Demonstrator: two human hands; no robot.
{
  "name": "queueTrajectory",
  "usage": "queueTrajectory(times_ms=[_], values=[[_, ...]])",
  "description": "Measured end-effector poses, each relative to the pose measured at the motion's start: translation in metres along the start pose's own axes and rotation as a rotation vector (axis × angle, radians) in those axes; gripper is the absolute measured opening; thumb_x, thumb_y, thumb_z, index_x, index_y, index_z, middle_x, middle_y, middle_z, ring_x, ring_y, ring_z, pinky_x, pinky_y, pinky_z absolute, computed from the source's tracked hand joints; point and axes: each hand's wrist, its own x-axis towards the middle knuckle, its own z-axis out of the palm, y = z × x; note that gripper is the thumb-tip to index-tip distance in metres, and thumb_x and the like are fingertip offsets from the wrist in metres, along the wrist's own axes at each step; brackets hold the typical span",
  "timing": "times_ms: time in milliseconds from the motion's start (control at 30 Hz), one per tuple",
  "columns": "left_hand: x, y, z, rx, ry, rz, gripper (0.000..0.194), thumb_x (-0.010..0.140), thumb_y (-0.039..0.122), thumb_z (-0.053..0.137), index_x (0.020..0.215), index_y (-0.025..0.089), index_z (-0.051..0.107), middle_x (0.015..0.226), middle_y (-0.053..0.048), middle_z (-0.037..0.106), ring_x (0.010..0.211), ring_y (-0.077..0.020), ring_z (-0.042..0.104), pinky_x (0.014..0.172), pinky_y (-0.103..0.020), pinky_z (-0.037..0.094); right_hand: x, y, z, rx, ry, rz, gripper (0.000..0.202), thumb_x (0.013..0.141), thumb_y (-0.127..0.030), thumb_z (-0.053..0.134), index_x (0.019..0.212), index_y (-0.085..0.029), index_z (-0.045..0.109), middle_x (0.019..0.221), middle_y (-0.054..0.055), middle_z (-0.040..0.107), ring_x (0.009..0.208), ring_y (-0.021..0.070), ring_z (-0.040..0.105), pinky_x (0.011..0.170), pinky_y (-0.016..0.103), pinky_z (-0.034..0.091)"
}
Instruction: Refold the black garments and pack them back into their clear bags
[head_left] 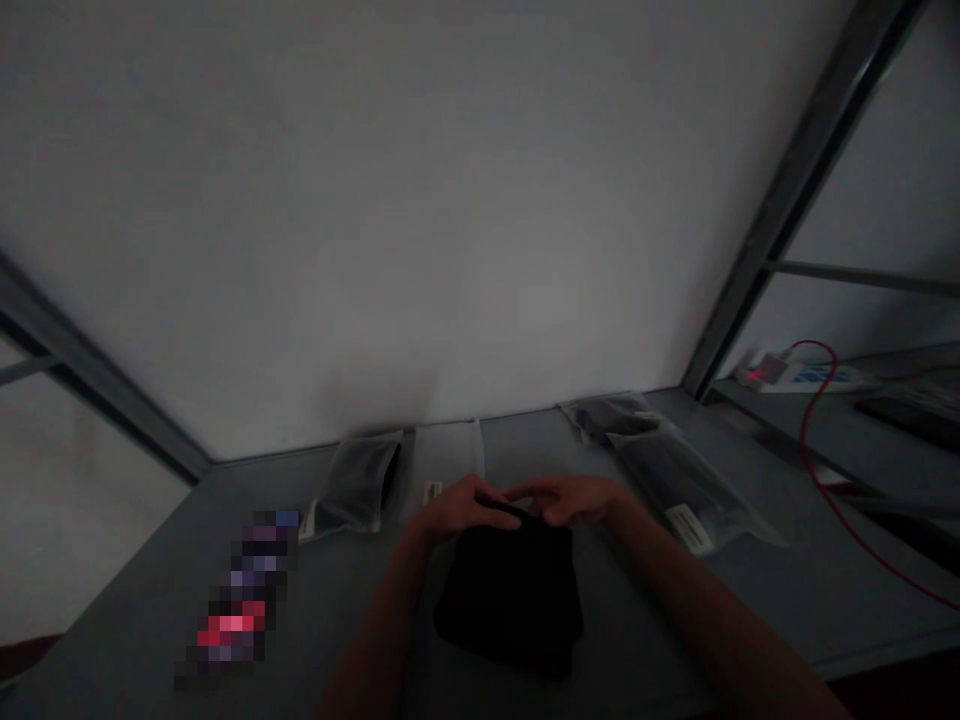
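Note:
A folded black cloth item point(514, 595) lies at the front middle of the grey surface; the dim light hides its exact kind. My left hand point(472, 505) is closed on its far edge at the left. Close beside it, my right hand point(574, 497) grips the same edge at the right, fingers bent down onto the fabric. The fingertips of both hands nearly meet. Just behind my left hand lies a flat, whitish plastic bag point(448, 455) with a small label.
To the left, a clear bag point(356, 485) holds something dark. Two more bags with dark contents, a nearer one point(675, 485) and a farther one point(611, 415), lie right. A red cable point(806, 430) runs from a charger point(771, 368) past the metal post point(757, 240). A pixelated patch covers the left.

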Motion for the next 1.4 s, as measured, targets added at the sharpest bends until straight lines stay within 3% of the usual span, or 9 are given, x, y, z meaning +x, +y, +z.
queueTrajectory(times_ms=[167,300,433,567,733,900,1133,1300,1400], values=[[0.018,-0.009,0.008,0.011,0.13,0.096,0.035,0.063,0.044,0.078,0.084,0.015,0.075,0.08,-0.004,0.073,0.072,-0.0168,0.064,0.07,-0.027,0.046,0.012,-0.004,0.009,-0.303,-0.124,-0.126,0.077,0.048,-0.038,0.089,0.118,-0.02,0.065,0.114,0.003,0.069,0.107,0.0241,0.062,0.097,0.036,0.046],[0.03,-0.014,0.01,0.147,0.428,0.137,0.034,0.073,0.049,0.068,0.079,0.016,0.069,0.074,-0.003,0.07,0.069,-0.0164,0.063,0.064,-0.025,0.046,0.011,-0.002,-0.002,-0.393,-0.095,-0.031,0.051,0.052,-0.035,0.087,0.098,-0.02,0.072,0.094,0.001,0.072,0.089,0.0219,0.066,0.081,0.032,0.053],[0.031,-0.015,0.003,0.305,0.8,0.084,0.031,0.089,0.045,0.049,0.094,0.018,0.062,0.079,-0.003,0.069,0.067,-0.0144,0.064,0.064,-0.025,0.046,0.004,0.003,-0.019,-0.165,0.035,0.041,0.039,0.055,-0.032,0.084,0.09,-0.018,0.071,0.083,0.0,0.073,0.071,0.0177,0.066,0.067,0.028,0.053],[0.026,-0.019,0.0,0.483,0.95,-0.012,0.025,0.086,0.04,0.055,0.094,0.016,0.058,0.08,-0.007,0.065,0.076,-0.0206,0.064,0.07,-0.03,0.043,0.005,0.006,-0.029,0.205,0.247,-0.055,0.05,0.049,-0.017,0.08,0.098,-0.02,0.068,0.094,0.002,0.074,0.083,0.0202,0.068,0.079,0.033,0.053],[0.026,-0.023,0.013,0.884,0.873,-0.185,0.037,0.082,0.043,0.058,0.108,0.016,0.054,0.1,-0.014,0.065,0.088,-0.0266,0.065,0.072,-0.032,0.043,0.011,0.011,-0.039,0.391,0.391,-0.066,0.039,0.052,-0.011,0.073,0.091,-0.018,0.066,0.086,0.005,0.074,0.076,0.0205,0.069,0.076,0.034,0.054],[0.03,-0.023,0.015,0.91,0.825,-0.211,0.024,0.089,0.029,0.046,0.101,0.011,0.057,0.098,-0.018,0.066,0.089,-0.0283,0.066,0.072,-0.034,0.044,0.017,0.016,-0.043,0.418,0.441,-0.064,0.034,0.055,-0.01,0.07,0.087,-0.017,0.065,0.08,0.004,0.074,0.072,0.0202,0.068,0.071,0.033,0.055],[0.03,-0.023,0.008,0.833,0.802,-0.085,0.013,0.09,0.018,0.043,0.086,0.018,0.056,0.081,-0.008,0.067,0.079,-0.0194,0.065,0.069,-0.028,0.041,0.015,0.015,-0.041,0.454,0.48,-0.099,0.044,0.057,-0.012,0.072,0.1,-0.02,0.063,0.086,0.003,0.074,0.071,0.02,0.068,0.07,0.034,0.056],[0.031,-0.016,0.015,0.766,0.843,0.04,0.016,0.093,0.019,0.039,0.082,0.02,0.05,0.073,-0.002,0.062,0.071,-0.0152,0.061,0.066,-0.026,0.039,0.012,0.005,-0.031,0.492,0.509,-0.079,0.029,0.073,-0.034,0.073,0.097,-0.017,0.067,0.091,0.008,0.074,0.077,0.02,0.07,0.074,0.032,0.057],[0.032,-0.017,0.019,0.677,0.916,0.134,0.016,0.093,0.02,0.037,0.081,0.021,0.047,0.068,0.0,0.057,0.065,-0.0144,0.058,0.063,-0.026,0.038,0.014,0.002,-0.026,0.428,0.527,-0.038,0.034,0.072,-0.037,0.077,0.097,-0.016,0.068,0.095,0.009,0.075,0.078,0.0205,0.07,0.074,0.032,0.057]])
